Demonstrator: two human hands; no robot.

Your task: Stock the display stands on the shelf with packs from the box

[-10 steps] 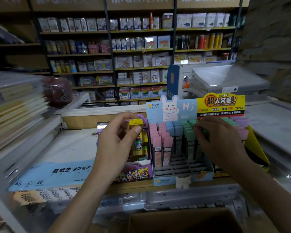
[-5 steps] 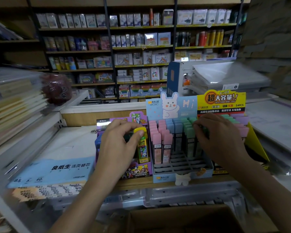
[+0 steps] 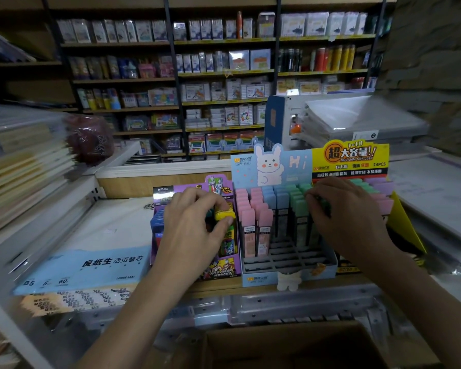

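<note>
1. On the head view, I saw the left hand [image 3: 189, 230] pinching a yellow-capped pack [image 3: 225, 217] between thumb and fingertips. It was over the purple stand [image 3: 218, 267], just left of the blue stand [image 3: 290, 278].
2. I judged the pack light, stiff and slick, best held by its narrow sides near the cap.
3. The right hand [image 3: 349, 219] curled over the green packs [image 3: 300, 209] at the blue stand's back right. I could not tell whether it gripped one.
4. Pink packs [image 3: 250, 227] stood in the blue stand's left rows. A yellow stand [image 3: 407, 230] crowded its right side, and the box [image 3: 290, 347] sat below its front.

Yellow-capped pack [image 3: 225, 214]; pink, blue, green packs [image 3: 282, 203] in pale-blue rabbit-print stand [image 3: 241, 173]
</note>
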